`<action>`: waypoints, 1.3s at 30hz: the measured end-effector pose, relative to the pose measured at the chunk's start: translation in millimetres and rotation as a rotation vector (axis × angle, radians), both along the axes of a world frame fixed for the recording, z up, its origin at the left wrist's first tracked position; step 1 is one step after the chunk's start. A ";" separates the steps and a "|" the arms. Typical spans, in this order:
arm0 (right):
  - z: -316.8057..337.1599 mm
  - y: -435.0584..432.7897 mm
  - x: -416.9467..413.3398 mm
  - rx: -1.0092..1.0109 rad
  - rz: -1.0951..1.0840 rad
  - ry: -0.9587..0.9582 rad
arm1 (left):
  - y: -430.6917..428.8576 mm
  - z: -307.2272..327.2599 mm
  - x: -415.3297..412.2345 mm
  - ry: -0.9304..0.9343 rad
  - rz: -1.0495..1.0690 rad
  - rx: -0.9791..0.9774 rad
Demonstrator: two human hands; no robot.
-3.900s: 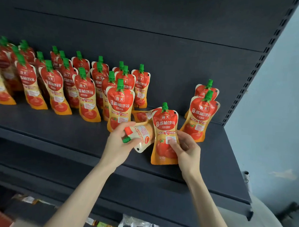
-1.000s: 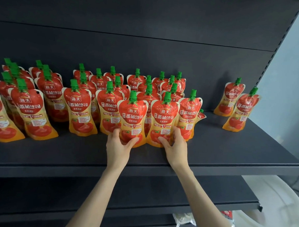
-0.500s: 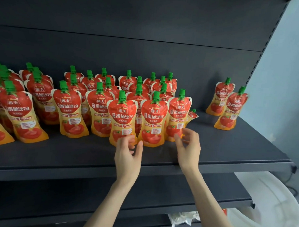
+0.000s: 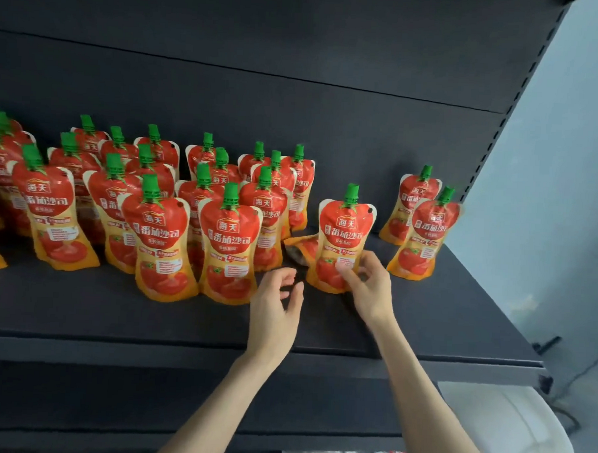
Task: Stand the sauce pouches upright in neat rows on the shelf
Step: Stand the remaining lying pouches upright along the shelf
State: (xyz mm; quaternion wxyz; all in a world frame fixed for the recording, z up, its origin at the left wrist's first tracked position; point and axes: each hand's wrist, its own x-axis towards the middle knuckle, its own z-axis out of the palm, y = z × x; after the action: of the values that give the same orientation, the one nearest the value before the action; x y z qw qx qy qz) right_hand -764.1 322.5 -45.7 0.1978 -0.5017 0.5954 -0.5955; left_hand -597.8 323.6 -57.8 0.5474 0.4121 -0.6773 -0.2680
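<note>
my right hand (image 4: 368, 284) grips the lower part of one sauce pouch (image 4: 345, 238), fingers closed on its front, and the pouch stands upright on the dark shelf (image 4: 423, 320), alone in the gap between the big group of pouches (image 4: 174, 227) on the left and the two pouches (image 4: 424, 228) near the right end. my left hand (image 4: 275, 300) is just beside it, half open and loose, holding nothing, above bare shelf. behind the held pouch one more pouch (image 4: 298, 248) lies flat, mostly hidden, so i cannot tell which way it points. in front of the rows there is a wide free strip up to the shelf's front edge. the leftmost pouches are cut off by the frame. below right a pale round object (image 4: 508, 430) is only partly visible.
</note>
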 end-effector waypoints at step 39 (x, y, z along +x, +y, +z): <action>-0.8 -15.1 -59.0 0.059 -0.171 0.087 | -72.3 9.2 -60.8 0.035 -0.153 0.242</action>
State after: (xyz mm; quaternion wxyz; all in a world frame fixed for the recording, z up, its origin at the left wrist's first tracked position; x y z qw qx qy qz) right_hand -823.1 307.4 -46.5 0.1351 -0.4683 0.6614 -0.5700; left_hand -658.6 251.3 -48.6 0.4833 0.4175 -0.6599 -0.3958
